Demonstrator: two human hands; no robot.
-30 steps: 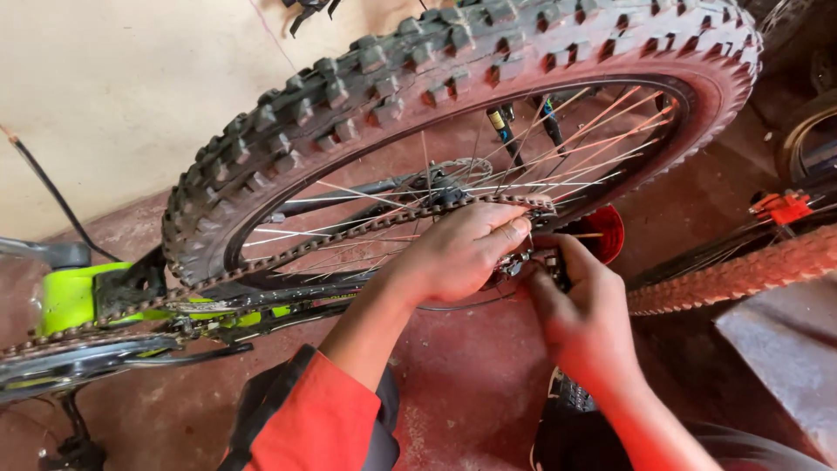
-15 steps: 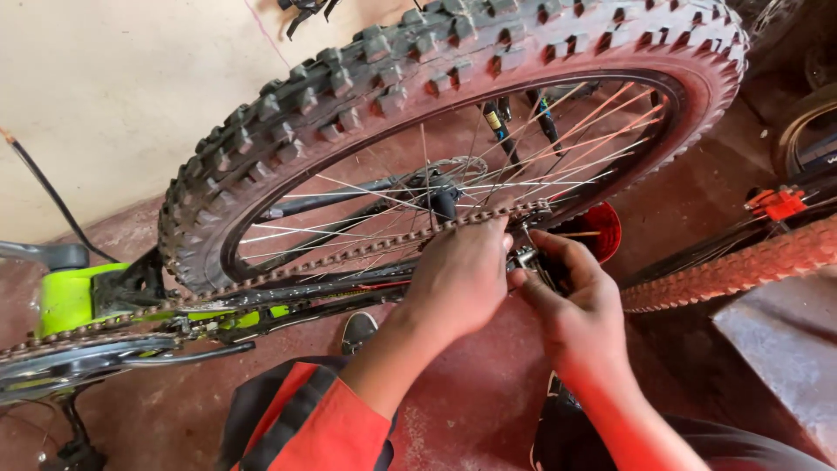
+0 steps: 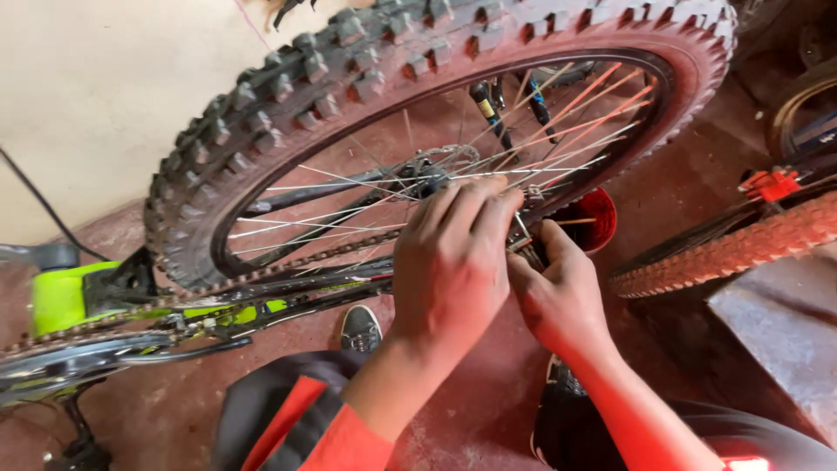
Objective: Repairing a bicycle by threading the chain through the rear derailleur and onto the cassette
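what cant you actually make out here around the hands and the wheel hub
- Head view: the small part at the hub, hidden by the left hand and right hand; whether either grips it is unclear.
- Rear wheel: its top is cut off by the frame edge.
- Chain: its run near the hub is covered by the hands.
- Red container: mostly behind the spokes.

My bike's rear wheel (image 3: 366,105) stands upright, its knobby tyre dusted reddish, silver spokes fanning from the hub. The chain (image 3: 288,266) runs beneath; the small part at my fingers is probably the derailleur, mostly hidden.
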